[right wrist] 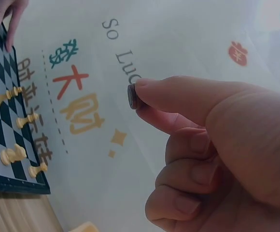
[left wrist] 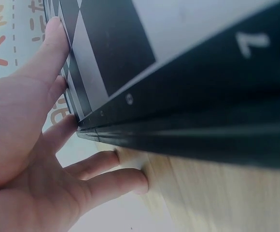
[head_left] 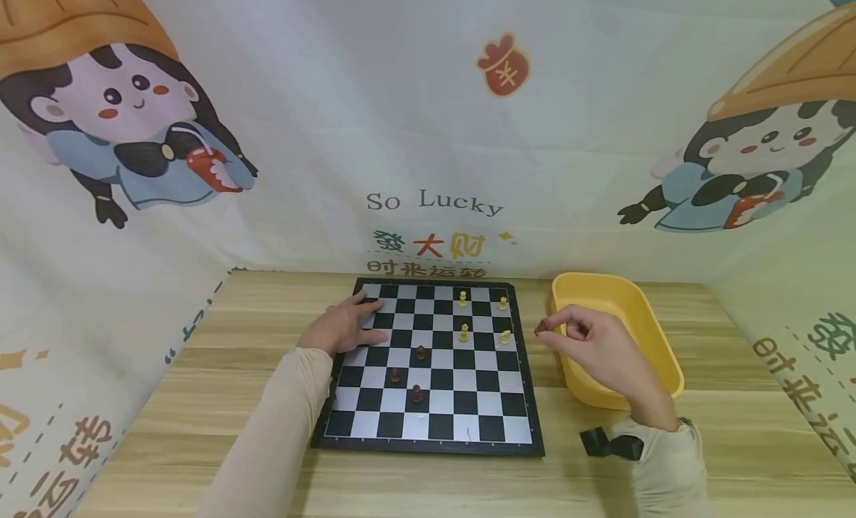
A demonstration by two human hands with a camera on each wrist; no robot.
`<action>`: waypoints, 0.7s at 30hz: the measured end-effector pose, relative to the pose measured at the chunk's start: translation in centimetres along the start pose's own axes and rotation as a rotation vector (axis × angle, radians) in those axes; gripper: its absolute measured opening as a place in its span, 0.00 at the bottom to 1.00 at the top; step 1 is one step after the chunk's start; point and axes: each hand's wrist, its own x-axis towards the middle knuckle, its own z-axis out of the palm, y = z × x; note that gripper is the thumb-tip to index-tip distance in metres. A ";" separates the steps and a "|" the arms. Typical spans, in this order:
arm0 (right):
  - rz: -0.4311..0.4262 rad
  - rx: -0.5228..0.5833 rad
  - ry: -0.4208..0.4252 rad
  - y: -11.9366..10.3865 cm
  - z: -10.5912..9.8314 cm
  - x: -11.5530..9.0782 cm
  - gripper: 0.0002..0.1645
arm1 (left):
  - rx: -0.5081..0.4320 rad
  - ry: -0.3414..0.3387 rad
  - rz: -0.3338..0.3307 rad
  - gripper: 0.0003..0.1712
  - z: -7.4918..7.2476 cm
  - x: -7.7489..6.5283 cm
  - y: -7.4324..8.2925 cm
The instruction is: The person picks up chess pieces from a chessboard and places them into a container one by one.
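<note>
A black-and-white chessboard (head_left: 478, 403) lies on the wooden table. My left hand (head_left: 341, 326) rests at its left edge, fingers spread, with the thumb and some fingertips over the squares. In the left wrist view, two fingers of this hand (left wrist: 38, 159) reach below the board's black rim. Thumb and forefinger of my right hand (head_left: 605, 347) pinch a small dark brown chess piece (head_left: 541, 327), raised between the board and a yellow tray. The right wrist view shows the round base of this piece (right wrist: 132, 96); the other fingers are curled in.
Three dark brown pieces (head_left: 417, 394) stand left of the board's middle. Several pale yellow pieces (head_left: 464, 333) stand toward its far right. The yellow plastic tray (head_left: 658, 340) is to the right, partly behind my right hand. A printed cloth (head_left: 428, 131) hangs behind the table (head_left: 221, 362).
</note>
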 end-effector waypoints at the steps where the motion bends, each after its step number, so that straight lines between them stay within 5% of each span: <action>1: 0.001 0.002 0.008 0.1 -0.1 0.0 0.09 | 0.000 0.000 0.000 0.44 0.0 0.0 0.0; 21: 0.131 0.050 0.122 2.5 -2.6 -0.2 0.18 | -0.003 0.002 0.010 0.45 0.0 -0.1 -0.1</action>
